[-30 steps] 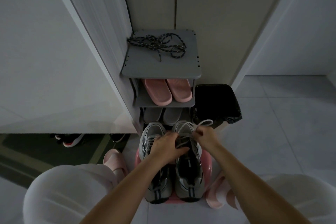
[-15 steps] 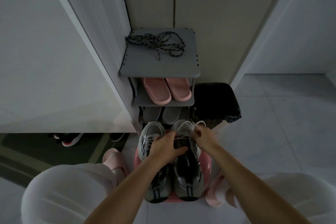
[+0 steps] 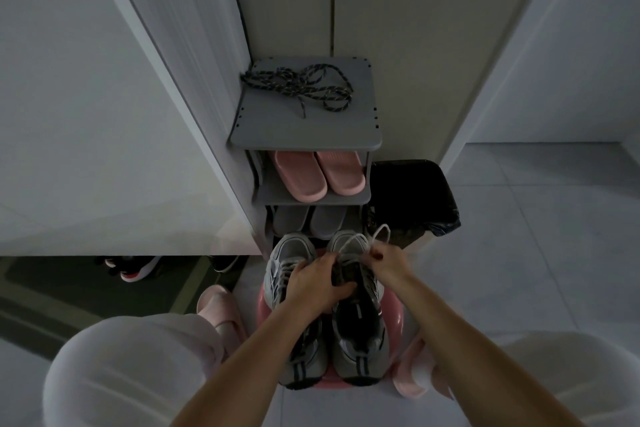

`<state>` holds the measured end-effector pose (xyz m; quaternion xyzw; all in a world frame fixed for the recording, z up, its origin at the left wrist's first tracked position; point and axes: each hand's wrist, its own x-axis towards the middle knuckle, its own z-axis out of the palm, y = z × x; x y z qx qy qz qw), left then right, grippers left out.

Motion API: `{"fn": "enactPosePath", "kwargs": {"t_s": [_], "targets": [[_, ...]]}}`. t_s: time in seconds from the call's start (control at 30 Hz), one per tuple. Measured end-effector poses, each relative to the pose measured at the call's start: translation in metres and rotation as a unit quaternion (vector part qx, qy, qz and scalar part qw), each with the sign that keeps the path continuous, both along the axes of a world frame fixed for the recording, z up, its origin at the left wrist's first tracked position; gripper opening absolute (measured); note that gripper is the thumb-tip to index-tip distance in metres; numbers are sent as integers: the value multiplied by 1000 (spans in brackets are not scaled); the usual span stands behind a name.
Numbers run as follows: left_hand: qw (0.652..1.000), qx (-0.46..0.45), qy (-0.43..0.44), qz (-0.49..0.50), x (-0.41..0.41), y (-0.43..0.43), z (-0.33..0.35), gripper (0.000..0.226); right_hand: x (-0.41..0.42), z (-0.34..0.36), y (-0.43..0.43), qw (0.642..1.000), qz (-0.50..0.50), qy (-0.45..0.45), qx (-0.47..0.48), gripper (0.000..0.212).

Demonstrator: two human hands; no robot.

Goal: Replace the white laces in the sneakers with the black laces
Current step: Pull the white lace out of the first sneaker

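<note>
Two grey sneakers stand side by side on a pink stool (image 3: 398,317), toes away from me. My left hand (image 3: 317,284) grips the tongue of the right sneaker (image 3: 358,329), its fingers curled over the lacing. My right hand (image 3: 386,258) pinches the white lace (image 3: 379,236) of that sneaker, and a loop of it rises past the toe. The left sneaker (image 3: 289,253) keeps its white lacing. The black laces (image 3: 298,85) lie in a tangle on top of the grey shoe rack (image 3: 311,133).
Pink slippers (image 3: 320,173) and grey slippers (image 3: 310,220) fill the rack's lower shelves. A black-lined bin (image 3: 412,196) stands right of the rack. My knees in light trousers flank the stool. Dark shoes (image 3: 133,269) lie at the left under a white cabinet.
My right hand has drawn the white lace up and to the right, and its loop stands taller past the toe again. My left hand stays on the right sneaker.
</note>
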<state>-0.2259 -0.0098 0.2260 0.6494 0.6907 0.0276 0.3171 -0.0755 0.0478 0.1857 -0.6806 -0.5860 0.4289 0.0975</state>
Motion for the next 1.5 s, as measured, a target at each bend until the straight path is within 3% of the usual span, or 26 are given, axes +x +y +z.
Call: {"fn": "enactPosePath", "kwargs": {"t_s": [0.1,0.2,0.27,0.37,0.43,0.5,0.57,0.63,0.73,0.8,0.9,1.0,1.07,1.2,1.4,1.5], "targets": [[1000,0,-3,4,0,-1,0,65,1,0,4,998,-66,-15,-2,16],[1000,5,-8,6,-1,-1,2,65,12,-7,12,960,-247,119,-50,10],[1000,6,-13,10,-1,-1,1,66,24,-13,13,952,-273,127,-59,5],[1000,9,-16,15,-1,-1,-1,66,37,-1,6,991,-123,-39,-28,25],[1000,8,-20,20,-1,-1,-1,65,39,10,4,988,-25,-151,-7,37],[999,6,-22,26,-1,-1,-2,65,31,20,8,981,27,-187,40,33],[999,7,-21,34,-1,-1,-5,63,12,27,12,982,87,-142,91,19],[999,13,-23,42,-1,-2,-8,65,-9,32,14,956,209,-146,144,17],[998,33,-20,44,-1,-4,-6,77,-32,32,12,867,379,-254,197,43],[998,28,-18,46,-1,-5,-3,83,-39,32,12,819,418,-322,226,39],[999,13,-22,43,-1,-5,-3,86,-39,34,14,802,426,-346,235,35],[998,3,-39,47,-3,-4,-4,84,-35,44,19,824,402,-315,244,27],[998,-6,-46,51,-2,-4,-2,88,-30,52,27,858,348,-282,253,18],[997,5,-49,54,-2,-4,0,89,-17,75,42,892,244,-221,309,13],[997,-4,-52,61,-1,-4,1,80,-11,143,60,939,65,-32,335,14],[997,-4,-49,58,-1,-3,0,76,-11,162,62,933,-37,65,351,14]]}}
